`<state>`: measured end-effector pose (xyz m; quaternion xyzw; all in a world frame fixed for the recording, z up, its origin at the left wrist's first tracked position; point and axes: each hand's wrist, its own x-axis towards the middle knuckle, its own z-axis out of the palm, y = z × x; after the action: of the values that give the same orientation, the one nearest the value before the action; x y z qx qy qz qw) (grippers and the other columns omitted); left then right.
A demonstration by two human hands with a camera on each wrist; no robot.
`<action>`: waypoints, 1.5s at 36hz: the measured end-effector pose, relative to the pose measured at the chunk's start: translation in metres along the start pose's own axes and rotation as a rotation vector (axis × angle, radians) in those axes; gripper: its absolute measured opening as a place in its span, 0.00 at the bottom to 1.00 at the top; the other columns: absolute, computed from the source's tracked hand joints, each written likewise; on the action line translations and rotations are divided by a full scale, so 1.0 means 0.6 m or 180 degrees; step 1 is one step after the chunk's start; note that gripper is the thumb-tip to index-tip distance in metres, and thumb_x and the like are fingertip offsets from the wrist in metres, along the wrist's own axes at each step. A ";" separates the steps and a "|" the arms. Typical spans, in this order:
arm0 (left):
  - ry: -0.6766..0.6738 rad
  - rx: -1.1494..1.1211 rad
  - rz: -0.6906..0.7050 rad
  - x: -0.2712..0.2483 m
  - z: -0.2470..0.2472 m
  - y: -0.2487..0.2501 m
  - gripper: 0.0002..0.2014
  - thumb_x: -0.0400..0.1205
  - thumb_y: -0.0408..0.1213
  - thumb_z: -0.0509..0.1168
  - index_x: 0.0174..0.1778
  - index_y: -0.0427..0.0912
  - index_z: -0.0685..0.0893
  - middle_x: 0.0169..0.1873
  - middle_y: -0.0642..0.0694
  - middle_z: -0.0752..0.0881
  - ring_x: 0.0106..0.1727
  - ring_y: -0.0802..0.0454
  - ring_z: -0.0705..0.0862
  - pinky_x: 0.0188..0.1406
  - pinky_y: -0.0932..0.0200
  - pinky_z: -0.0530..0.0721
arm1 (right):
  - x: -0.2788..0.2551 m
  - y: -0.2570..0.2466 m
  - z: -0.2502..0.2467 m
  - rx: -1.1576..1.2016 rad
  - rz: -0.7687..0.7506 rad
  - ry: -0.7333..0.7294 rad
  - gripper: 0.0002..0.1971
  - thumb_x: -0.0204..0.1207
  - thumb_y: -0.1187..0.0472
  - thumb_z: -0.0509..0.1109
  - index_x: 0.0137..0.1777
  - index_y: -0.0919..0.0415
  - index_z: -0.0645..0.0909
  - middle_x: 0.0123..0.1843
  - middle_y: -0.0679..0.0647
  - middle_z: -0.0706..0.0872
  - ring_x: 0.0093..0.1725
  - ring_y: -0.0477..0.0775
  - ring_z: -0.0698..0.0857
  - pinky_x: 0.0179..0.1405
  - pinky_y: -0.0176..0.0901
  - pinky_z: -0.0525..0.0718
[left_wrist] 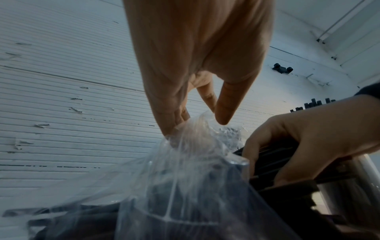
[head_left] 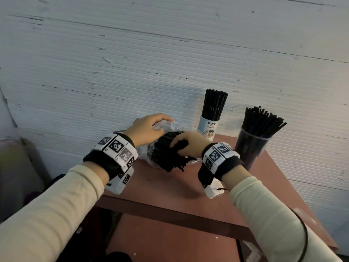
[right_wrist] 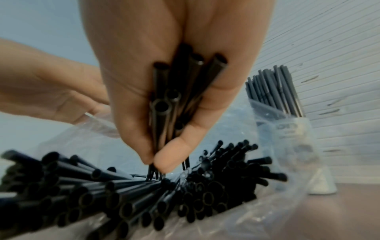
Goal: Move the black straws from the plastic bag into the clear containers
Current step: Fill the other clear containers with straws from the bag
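Observation:
A clear plastic bag (head_left: 166, 127) full of black straws (head_left: 166, 156) lies on the reddish table (head_left: 170, 186) near the wall. My left hand (head_left: 149, 129) pinches the bag's crumpled top edge (left_wrist: 195, 129). My right hand (head_left: 187, 145) reaches into the bag's mouth and grips a small bunch of straws (right_wrist: 170, 100) between thumb and fingers, above the loose pile (right_wrist: 144, 194). Two containers stand to the right: a labelled one (head_left: 209, 127) by the wall and a clear one (head_left: 251, 148) nearer, both holding upright straws.
A ribbed white wall (head_left: 132, 63) runs right behind the table. The table's front edge and a lower shelf (head_left: 170, 242) lie below my arms. A dark shape (head_left: 17, 167) sits off the table's left side.

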<state>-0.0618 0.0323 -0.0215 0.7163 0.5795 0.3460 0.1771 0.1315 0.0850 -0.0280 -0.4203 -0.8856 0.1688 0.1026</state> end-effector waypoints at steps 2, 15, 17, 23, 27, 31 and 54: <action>-0.0021 0.0006 0.0013 0.000 0.003 0.000 0.20 0.83 0.36 0.65 0.67 0.62 0.81 0.70 0.57 0.81 0.70 0.53 0.81 0.72 0.46 0.78 | -0.014 0.008 -0.008 0.0055 0.0018 0.0026 0.17 0.72 0.66 0.72 0.56 0.44 0.87 0.49 0.44 0.82 0.44 0.44 0.82 0.41 0.32 0.79; 0.0341 0.0617 0.0158 0.009 0.051 0.030 0.31 0.75 0.35 0.72 0.76 0.53 0.74 0.77 0.44 0.66 0.77 0.46 0.68 0.70 0.59 0.67 | -0.089 0.048 -0.049 0.0448 -0.0090 -0.0008 0.17 0.73 0.68 0.74 0.57 0.48 0.89 0.43 0.40 0.87 0.39 0.46 0.87 0.49 0.48 0.88; 0.0279 0.0770 0.0395 0.003 0.059 0.049 0.33 0.74 0.36 0.74 0.77 0.52 0.73 0.79 0.46 0.64 0.80 0.47 0.64 0.74 0.53 0.65 | -0.103 0.049 -0.056 0.0512 -0.0098 -0.0019 0.17 0.73 0.68 0.74 0.57 0.48 0.89 0.42 0.43 0.88 0.37 0.46 0.87 0.47 0.45 0.89; -0.0374 0.1174 0.1186 0.006 0.100 0.094 0.36 0.69 0.43 0.78 0.75 0.49 0.75 0.70 0.52 0.76 0.70 0.55 0.75 0.68 0.62 0.70 | -0.154 0.049 -0.078 0.0352 -0.0097 -0.0081 0.16 0.72 0.66 0.75 0.55 0.45 0.88 0.45 0.49 0.88 0.37 0.46 0.86 0.47 0.41 0.88; -0.0620 0.1497 0.1311 0.024 0.130 0.121 0.37 0.68 0.46 0.78 0.74 0.51 0.74 0.66 0.54 0.81 0.66 0.54 0.78 0.63 0.59 0.75 | -0.192 0.044 -0.094 0.0323 -0.0255 -0.0010 0.18 0.71 0.67 0.75 0.55 0.42 0.87 0.44 0.44 0.89 0.34 0.35 0.84 0.43 0.32 0.83; -0.0613 0.1561 0.1189 0.023 0.148 0.156 0.12 0.73 0.47 0.73 0.46 0.60 0.78 0.39 0.60 0.83 0.48 0.51 0.86 0.41 0.58 0.78 | -0.234 0.046 -0.114 0.0452 -0.0229 0.0120 0.18 0.75 0.64 0.74 0.62 0.45 0.86 0.35 0.25 0.84 0.33 0.31 0.83 0.35 0.21 0.76; -0.1241 -0.2003 -0.0072 0.008 0.235 0.214 0.15 0.75 0.26 0.75 0.57 0.30 0.85 0.54 0.35 0.90 0.59 0.48 0.88 0.61 0.60 0.83 | -0.229 0.044 -0.132 -0.0386 -0.0747 0.1706 0.13 0.81 0.52 0.67 0.49 0.58 0.89 0.55 0.52 0.86 0.54 0.43 0.80 0.63 0.42 0.74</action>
<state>0.1285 0.0233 -0.0346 0.6728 0.4080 0.3624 0.4995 0.2619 0.0102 0.0295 -0.3500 -0.8780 -0.0144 0.3262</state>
